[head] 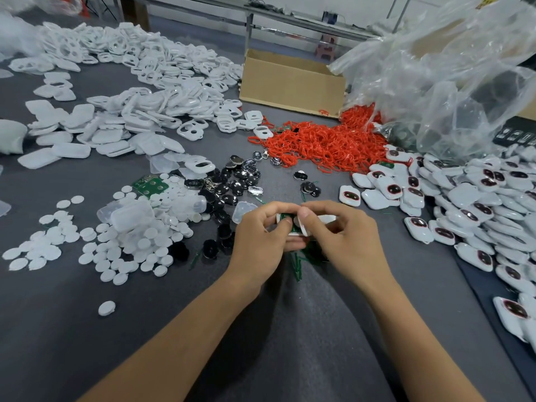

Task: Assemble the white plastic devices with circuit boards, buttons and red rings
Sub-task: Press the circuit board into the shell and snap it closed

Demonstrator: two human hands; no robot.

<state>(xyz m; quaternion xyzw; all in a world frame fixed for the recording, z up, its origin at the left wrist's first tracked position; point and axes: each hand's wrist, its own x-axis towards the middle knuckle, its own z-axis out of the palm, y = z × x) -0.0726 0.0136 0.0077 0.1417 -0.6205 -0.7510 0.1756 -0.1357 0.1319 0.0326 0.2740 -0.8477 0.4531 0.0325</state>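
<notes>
A single wide-angle head view looks forward and down over the table (87, 329) from close above, facing the box (290, 82) at the far side.

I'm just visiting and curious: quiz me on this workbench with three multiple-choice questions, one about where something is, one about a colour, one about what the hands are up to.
1. Where do the red rings lie?
A) heaped in front of the box
B) inside the box
C) on the floor

2. What colour is the board between the hands?
A) blue
B) green
C) yellow

3. What are the left hand and right hand doing?
A) lying flat
B) both pinching one white device
C) waving

Answers:
1 A, the heap spreads just in front of the box.
2 B, green shows between the thumbs.
3 B, both hands curl round the device.
</notes>
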